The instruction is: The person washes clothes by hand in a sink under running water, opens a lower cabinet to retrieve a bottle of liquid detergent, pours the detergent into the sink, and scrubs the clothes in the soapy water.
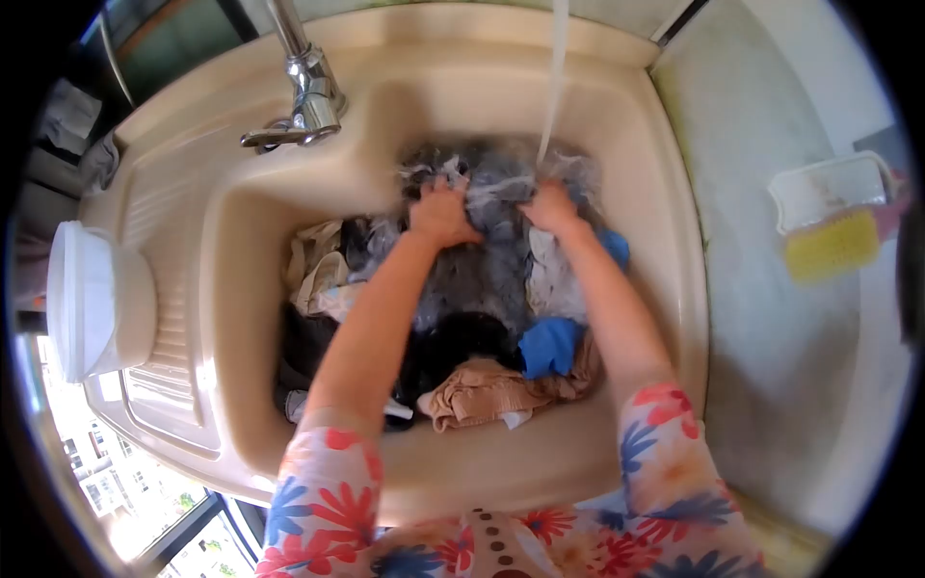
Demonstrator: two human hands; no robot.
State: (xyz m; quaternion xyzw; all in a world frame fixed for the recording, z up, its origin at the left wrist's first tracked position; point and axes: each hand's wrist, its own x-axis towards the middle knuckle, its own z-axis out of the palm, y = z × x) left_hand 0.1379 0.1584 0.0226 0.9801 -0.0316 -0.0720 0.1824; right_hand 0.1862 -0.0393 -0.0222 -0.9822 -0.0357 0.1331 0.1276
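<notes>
Dark grey wet cloth (467,279) lies in foamy water at the back of a beige sink (246,337). My left hand (443,214) presses on this cloth with its thumb stretched out and its fingers apart; the fingertips are partly lost in the foam. Close to the water stream (556,91), my right hand (554,207) has its fingers curled into the same cloth, its fingertips partly hidden. Nearer to me lie a tan garment (477,393), a blue cloth (549,347), a black cloth (467,347) and cream-coloured fabric (323,275). A pale grey cloth (554,279) sits beside my right forearm.
A chrome faucet (313,91) rises behind the sink's left part. On the ribbed drainboard (173,328) stands a white bucket (101,299). At the right, a white soap dish (833,188) and a yellow scrub brush (831,246) are by the wall.
</notes>
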